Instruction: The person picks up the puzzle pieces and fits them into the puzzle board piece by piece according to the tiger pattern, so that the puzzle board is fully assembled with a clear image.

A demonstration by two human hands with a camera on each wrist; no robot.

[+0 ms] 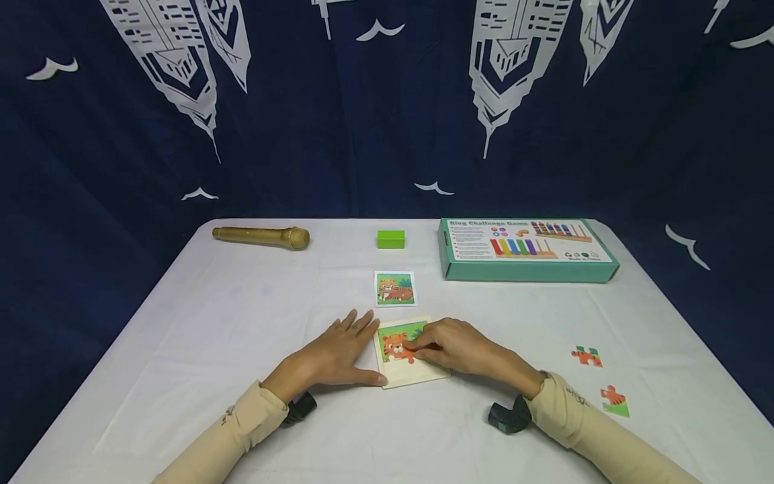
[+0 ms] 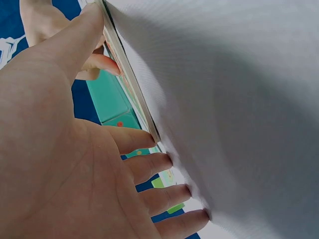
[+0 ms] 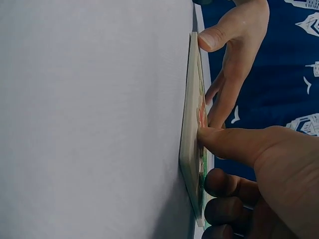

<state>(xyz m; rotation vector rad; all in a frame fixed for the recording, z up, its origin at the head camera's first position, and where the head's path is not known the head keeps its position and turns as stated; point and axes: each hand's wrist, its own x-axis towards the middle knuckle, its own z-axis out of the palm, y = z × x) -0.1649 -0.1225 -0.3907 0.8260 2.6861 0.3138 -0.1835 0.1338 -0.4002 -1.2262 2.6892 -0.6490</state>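
Risk of tilted tiger piece (image 1: 396, 346) from bent right hand (image 1: 461, 346) bearing unevenly, pinch unclear. Also of skidding puzzle board (image 1: 414, 374), with spread left hand (image 1: 337, 353) along left edge only.

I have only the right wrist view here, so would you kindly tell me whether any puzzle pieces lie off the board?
Observer: Yes, an upper piece and a lower piece lie on the table, to the right of the board.
Operator: Thank you; what is just beyond the board?
Observer: A white-bordered card with a picture of a tiger.
Operator: And at the far right of the table?
Observer: A box printed "Ring Challenge Game".
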